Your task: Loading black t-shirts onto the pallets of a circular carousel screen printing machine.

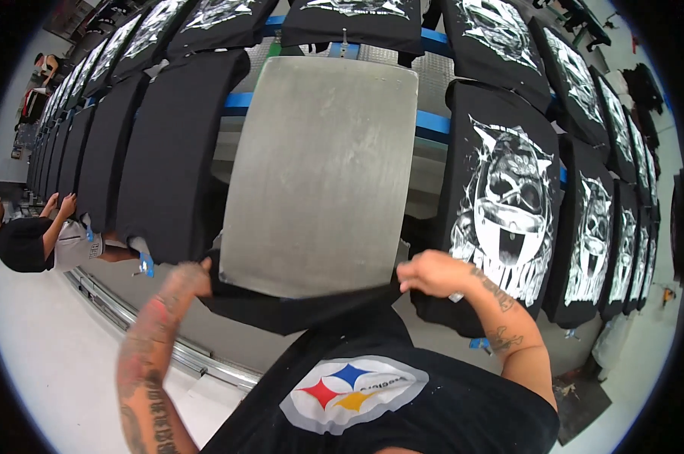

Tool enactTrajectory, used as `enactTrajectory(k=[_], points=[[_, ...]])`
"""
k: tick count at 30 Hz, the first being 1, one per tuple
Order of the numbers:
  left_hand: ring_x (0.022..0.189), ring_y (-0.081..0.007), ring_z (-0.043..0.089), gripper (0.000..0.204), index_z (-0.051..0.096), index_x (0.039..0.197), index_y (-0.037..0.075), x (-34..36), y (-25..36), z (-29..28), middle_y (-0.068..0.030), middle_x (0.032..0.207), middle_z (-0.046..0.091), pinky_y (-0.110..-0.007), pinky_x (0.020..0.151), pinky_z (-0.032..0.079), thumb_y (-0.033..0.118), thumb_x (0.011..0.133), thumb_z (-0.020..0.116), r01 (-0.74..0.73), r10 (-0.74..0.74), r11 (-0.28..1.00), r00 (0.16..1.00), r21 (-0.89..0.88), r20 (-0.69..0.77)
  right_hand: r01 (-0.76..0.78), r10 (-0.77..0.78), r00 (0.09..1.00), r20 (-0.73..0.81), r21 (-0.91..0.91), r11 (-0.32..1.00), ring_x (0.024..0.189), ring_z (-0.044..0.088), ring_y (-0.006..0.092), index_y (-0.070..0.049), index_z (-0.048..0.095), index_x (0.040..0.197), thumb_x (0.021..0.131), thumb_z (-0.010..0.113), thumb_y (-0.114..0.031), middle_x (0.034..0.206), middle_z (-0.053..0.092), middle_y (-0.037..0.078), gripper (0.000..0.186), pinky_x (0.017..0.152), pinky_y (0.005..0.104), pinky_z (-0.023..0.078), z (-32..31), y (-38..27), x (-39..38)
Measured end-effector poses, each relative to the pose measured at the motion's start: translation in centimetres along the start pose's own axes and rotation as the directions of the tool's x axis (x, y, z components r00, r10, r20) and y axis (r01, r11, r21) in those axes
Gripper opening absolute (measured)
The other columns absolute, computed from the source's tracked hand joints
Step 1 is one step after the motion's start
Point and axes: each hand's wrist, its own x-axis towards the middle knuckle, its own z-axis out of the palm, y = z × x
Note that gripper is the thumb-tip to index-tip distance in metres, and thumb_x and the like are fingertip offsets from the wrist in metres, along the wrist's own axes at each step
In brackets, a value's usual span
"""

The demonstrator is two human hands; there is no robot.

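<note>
A bare grey metal platen [319,178] lies straight in front of me. Across its near end stretches a black T-shirt [289,312], its edge pulled taut between my two hands. My left hand [187,280], slightly blurred, is closed on the cloth beside the platen's near left corner. At the near right corner my right hand [431,273] pinches the other side of the shirt. The fingertips of both hands are partly hidden by cloth and by the hands themselves.
Left of the platen sits another one covered by a plain black T-shirt [177,163]. To the right is a black T-shirt with a white print [508,204]. More shirt-covered platens stand beyond, over a blue rail [435,122]. A co-worker [28,242] stands at far left.
</note>
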Motion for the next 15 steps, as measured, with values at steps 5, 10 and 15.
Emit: enactTrajectory(k=[5, 10, 15], points=[[0.119, -0.0267, 0.059, 0.078, 0.046, 0.145, 0.01, 4.2, -6.5, -24.3, -0.0119, 0.136, 0.059, -0.042, 0.098, 0.048, 0.025, 0.076, 0.081, -0.274, 0.097, 0.532, 0.96, -0.801, -0.263, -0.036, 0.022, 0.896, -0.443, -0.023, 0.999, 0.077, 0.065, 0.0302, 0.0, 0.059, 0.09, 0.09, 0.063, -0.006, 0.079, 0.062, 0.013, 0.007, 0.071, 0.0369, 0.052, -13.0, 7.6, 3.2], [0.089, -0.0156, 0.061, 0.025, 0.065, 0.108, 0.01, 14.3, -6.1, -40.9, -0.0014, 0.097, 0.065, -0.032, 0.083, 0.05, 0.021, 0.087, 0.073, -0.614, -0.213, -0.243, 0.789, -0.751, -0.577, -0.289, 0.172, 0.516, -0.839, 0.018, 0.957, 0.063, 0.046, 0.0175, -0.002, 0.052, 0.082, 0.095, 0.065, -0.031, 0.068, 0.053, 0.009, 0.035, 0.061, 0.0337, 0.045, -24.0, 15.5, 10.0], [0.094, -0.0128, 0.061, 0.028, 0.067, 0.116, 0.007, 21.7, -4.0, -46.2, -0.0034, 0.105, 0.068, -0.027, 0.086, 0.047, 0.012, 0.089, 0.067, -0.751, -0.249, 0.028, 0.634, -0.66, -0.732, -0.397, 0.218, 0.412, -0.885, 0.041, 0.917, 0.065, 0.059, 0.0162, -0.004, 0.067, 0.084, 0.087, 0.072, -0.046, 0.07, 0.063, 0.009, 0.043, 0.063, 0.033, 0.048, -29.0, 20.9, 13.8]])
